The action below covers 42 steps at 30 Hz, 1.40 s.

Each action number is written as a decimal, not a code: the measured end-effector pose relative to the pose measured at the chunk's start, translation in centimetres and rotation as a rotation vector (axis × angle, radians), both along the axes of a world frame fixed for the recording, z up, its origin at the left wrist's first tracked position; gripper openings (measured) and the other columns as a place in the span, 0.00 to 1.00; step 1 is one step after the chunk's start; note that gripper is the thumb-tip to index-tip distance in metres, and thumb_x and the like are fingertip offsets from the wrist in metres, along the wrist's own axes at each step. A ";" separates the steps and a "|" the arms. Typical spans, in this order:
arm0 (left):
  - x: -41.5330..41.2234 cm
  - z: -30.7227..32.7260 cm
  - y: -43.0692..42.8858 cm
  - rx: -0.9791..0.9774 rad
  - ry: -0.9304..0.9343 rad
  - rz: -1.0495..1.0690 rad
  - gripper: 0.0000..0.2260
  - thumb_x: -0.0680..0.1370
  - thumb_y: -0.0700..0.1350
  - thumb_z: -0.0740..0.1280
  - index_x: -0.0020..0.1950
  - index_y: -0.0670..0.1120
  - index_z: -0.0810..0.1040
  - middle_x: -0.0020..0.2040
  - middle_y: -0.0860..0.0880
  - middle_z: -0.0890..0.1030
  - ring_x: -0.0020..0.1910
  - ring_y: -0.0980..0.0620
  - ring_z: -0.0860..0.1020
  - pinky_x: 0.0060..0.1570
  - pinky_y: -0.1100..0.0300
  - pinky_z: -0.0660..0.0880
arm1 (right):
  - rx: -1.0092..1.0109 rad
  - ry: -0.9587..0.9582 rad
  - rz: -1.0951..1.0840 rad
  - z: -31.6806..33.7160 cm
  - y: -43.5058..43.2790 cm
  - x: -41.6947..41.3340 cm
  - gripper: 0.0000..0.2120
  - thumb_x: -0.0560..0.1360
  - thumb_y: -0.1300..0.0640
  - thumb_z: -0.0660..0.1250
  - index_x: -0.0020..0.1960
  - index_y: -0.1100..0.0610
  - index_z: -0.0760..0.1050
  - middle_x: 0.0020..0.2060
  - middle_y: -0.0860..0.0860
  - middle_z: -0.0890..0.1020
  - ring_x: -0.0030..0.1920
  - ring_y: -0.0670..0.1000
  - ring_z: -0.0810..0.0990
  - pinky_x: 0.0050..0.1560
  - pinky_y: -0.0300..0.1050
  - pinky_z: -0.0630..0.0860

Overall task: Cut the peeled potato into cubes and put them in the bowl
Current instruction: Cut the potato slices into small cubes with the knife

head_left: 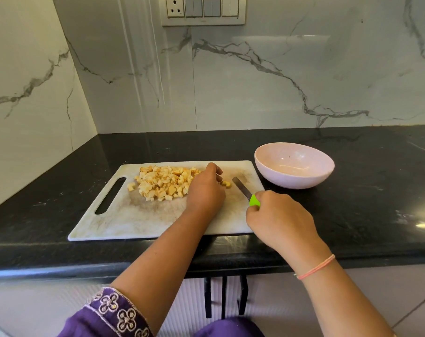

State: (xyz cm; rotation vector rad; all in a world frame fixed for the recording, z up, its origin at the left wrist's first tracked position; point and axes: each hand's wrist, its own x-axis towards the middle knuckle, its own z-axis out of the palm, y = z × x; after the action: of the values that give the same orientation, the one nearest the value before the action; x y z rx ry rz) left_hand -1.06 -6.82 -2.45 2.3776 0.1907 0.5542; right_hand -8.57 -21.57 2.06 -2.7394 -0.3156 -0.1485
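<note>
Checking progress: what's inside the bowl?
The bowl shows only its bare inner surface; its near inner wall is hidden by the rim. The potato cubes lie piled on the cutting board.

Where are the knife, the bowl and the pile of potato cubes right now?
knife (241, 188): head view, middle of the metal blade.
bowl (294, 179): head view, near outer wall below the rim.
potato cubes (161, 182): head view, centre of the pile on the board.
</note>
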 end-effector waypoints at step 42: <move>-0.6 -0.2 -0.3 0.391 -0.026 0.004 0.14 0.81 0.47 0.58 0.60 0.48 0.80 0.55 0.49 0.80 0.54 0.49 0.75 0.55 0.55 0.72 | 0.030 -0.048 -0.270 -2.6 -1.4 6.2 0.14 0.78 0.60 0.57 0.61 0.55 0.75 0.52 0.54 0.79 0.51 0.57 0.78 0.42 0.46 0.71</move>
State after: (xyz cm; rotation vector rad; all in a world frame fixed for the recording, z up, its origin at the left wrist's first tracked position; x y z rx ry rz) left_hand -1.62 -7.16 -2.67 2.7457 0.0793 0.6740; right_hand -2.32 -22.93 -0.51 -2.7396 0.0450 -0.2878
